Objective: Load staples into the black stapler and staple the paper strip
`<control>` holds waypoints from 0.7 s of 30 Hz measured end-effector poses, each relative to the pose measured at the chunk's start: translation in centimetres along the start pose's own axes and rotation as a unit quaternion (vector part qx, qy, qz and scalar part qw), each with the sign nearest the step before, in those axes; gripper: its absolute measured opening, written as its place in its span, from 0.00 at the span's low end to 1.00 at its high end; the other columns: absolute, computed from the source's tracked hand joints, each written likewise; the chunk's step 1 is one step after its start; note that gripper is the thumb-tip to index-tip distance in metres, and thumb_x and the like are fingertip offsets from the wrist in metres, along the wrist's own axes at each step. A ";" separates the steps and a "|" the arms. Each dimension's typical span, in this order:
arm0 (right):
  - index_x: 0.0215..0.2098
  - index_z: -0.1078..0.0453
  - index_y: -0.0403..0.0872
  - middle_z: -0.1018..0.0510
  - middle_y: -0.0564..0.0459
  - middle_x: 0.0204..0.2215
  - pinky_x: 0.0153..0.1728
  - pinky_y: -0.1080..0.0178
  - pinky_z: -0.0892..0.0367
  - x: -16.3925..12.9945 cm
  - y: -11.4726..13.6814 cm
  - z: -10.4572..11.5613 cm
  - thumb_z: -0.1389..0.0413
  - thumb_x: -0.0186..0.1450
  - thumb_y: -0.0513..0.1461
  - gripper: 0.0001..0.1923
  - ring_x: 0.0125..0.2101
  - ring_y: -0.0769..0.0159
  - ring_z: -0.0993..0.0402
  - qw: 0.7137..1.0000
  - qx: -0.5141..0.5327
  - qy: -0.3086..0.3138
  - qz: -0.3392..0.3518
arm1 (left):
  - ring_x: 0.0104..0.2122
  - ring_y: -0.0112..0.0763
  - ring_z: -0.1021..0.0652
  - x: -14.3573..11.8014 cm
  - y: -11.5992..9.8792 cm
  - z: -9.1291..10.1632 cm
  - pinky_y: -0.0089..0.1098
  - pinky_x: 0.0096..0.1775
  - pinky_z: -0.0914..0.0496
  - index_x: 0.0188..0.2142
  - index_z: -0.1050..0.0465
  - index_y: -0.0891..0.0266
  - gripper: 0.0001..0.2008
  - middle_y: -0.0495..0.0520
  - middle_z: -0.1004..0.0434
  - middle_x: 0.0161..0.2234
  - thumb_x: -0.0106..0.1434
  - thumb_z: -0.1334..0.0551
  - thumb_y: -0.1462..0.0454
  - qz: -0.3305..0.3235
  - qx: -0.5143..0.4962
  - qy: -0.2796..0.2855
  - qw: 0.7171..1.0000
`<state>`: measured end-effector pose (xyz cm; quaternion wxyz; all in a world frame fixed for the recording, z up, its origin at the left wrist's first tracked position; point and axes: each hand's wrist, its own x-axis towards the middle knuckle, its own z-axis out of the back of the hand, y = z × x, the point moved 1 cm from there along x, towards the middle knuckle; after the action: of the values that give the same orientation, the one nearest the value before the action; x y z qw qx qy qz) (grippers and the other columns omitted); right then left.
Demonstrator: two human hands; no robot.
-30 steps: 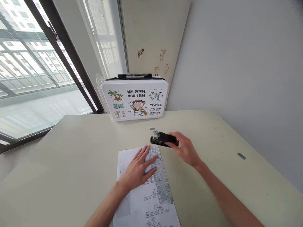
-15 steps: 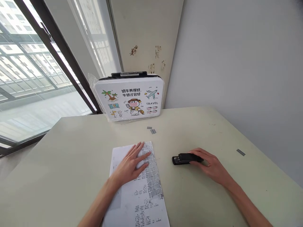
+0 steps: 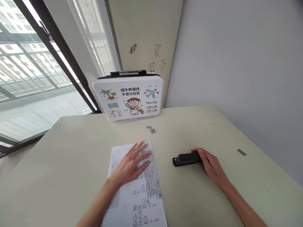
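Printed paper sheets (image 3: pixel 139 201) lie at the front middle of the table, with a dense grey printed block along their right side. My left hand (image 3: pixel 131 165) rests flat on the upper part of the paper, fingers spread. To the right of the paper, a black stapler (image 3: pixel 188 158) lies on the table, its front end pointing left. My right hand (image 3: pixel 210 165) is closed around the stapler's rear end, with the thumb on top. The palm hides that end.
A white carry case (image 3: pixel 129 99) with cartoon prints and clear plastic wrap stands at the table's back edge. Short grey strips (image 3: pixel 152 130) lie in front of it, and another grey strip (image 3: pixel 241 152) lies at the right. A wall (image 3: pixel 236 63) borders the table (image 3: pixel 59 164) on the right.
My right hand has shifted its grip on the stapler, the thumb moving from the near side to the top of the rear end. My left hand's fingers moved slightly on the paper; the stapler barely moved.
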<state>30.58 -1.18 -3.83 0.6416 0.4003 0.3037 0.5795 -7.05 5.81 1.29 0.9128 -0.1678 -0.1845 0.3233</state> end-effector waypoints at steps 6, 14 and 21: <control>0.50 0.26 0.51 0.16 0.47 0.46 0.48 0.57 0.26 0.4 0.0 0.0 0.56 0.77 0.57 0.25 0.46 0.55 0.20 1.000 0.014 -0.020 -0.004 | 0.43 0.42 0.19 1.4 -3.1 0.5 0.45 0.48 0.27 0.48 0.19 0.52 0.12 0.56 0.17 0.45 0.75 0.43 0.63 -0.010 -0.058 0.022 0.998; 0.54 0.29 0.52 0.17 0.48 0.47 0.49 0.58 0.27 0.5 -0.5 0.2 0.56 0.77 0.56 0.23 0.47 0.57 0.20 0.998 0.049 -0.007 -0.031 | 0.35 0.40 0.21 3.4 -4.9 -0.5 0.41 0.42 0.31 0.45 0.21 0.56 0.13 0.55 0.18 0.37 0.77 0.46 0.63 -0.039 -0.049 0.069 0.996; 0.54 0.29 0.53 0.17 0.49 0.47 0.52 0.57 0.29 0.7 -0.6 0.0 0.57 0.77 0.57 0.24 0.48 0.57 0.21 0.998 0.047 -0.005 -0.041 | 0.38 0.43 0.21 6.6 -6.2 -4.2 0.40 0.42 0.31 0.46 0.25 0.58 0.07 0.56 0.20 0.41 0.74 0.40 0.61 -0.002 -0.016 0.060 0.998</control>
<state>30.99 -0.46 -4.24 0.6471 0.4197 0.3435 0.5359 2.83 4.76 1.73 0.9203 -0.2008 -0.1346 0.3077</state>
